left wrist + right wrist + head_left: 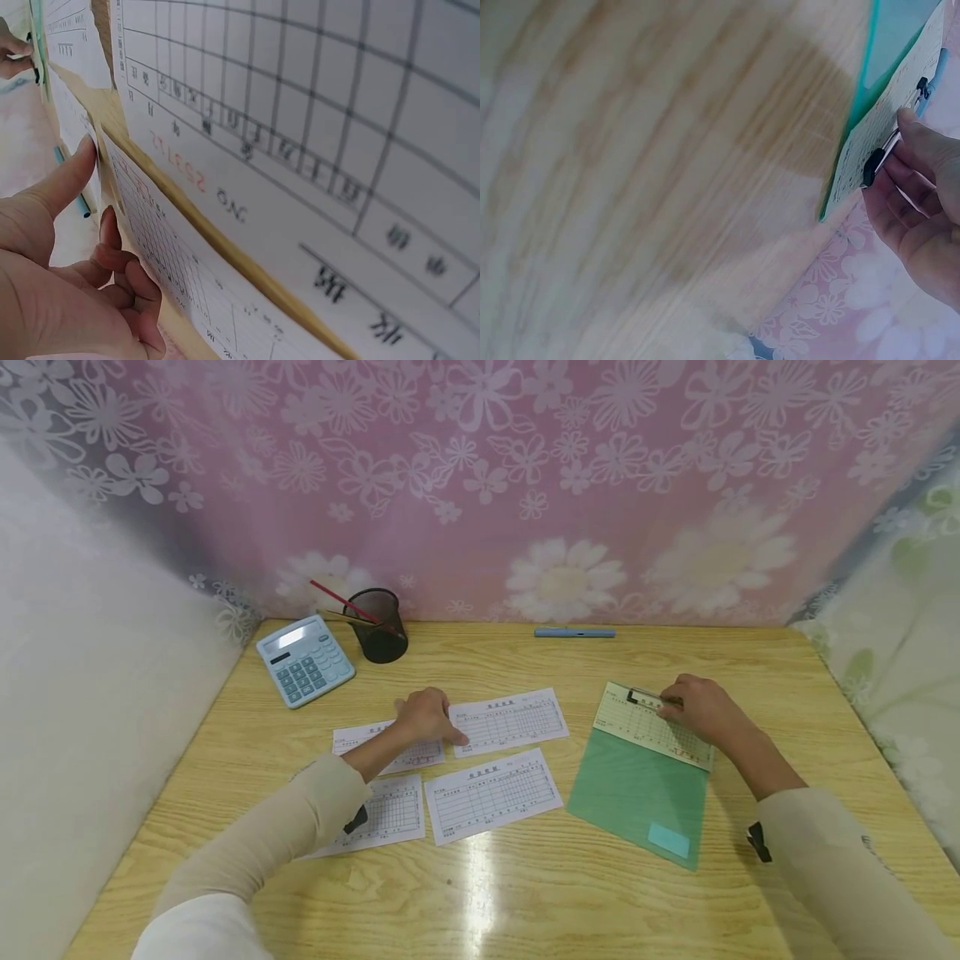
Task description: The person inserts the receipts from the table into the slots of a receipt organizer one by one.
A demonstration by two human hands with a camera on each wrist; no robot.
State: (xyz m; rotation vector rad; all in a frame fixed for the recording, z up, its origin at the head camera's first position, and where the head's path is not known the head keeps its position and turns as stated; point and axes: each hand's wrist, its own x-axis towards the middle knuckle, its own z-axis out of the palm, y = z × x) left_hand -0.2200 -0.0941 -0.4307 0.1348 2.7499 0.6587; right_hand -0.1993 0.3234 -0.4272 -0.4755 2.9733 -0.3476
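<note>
My left hand (pixel 425 717) lies over the inner edges of two white receipt slips. Its thumb (pixel 69 176) is stretched out and touches the upper right receipt slip (pixel 510 722), while the other fingers curl loosely beside it. Partly under that hand is the upper left slip (pixel 367 737). My right hand (pixel 701 708) pinches the metal clip (pixel 889 145) at the top of a green clipboard (pixel 637 789). Beneath the clip lies a pale yellow receipt slip (pixel 645 727) with red marks near its lower right corner. A light blue label (pixel 669 840) sits low on the clipboard.
Two more white slips, one lower left (pixel 397 810) and one lower right (pixel 492 795), lie nearer me. Toward the back stand a blue calculator (pixel 306 662) and a black mesh pen cup (pixel 384 643). A blue pen (pixel 574 632) lies along the back edge by the floral cloth.
</note>
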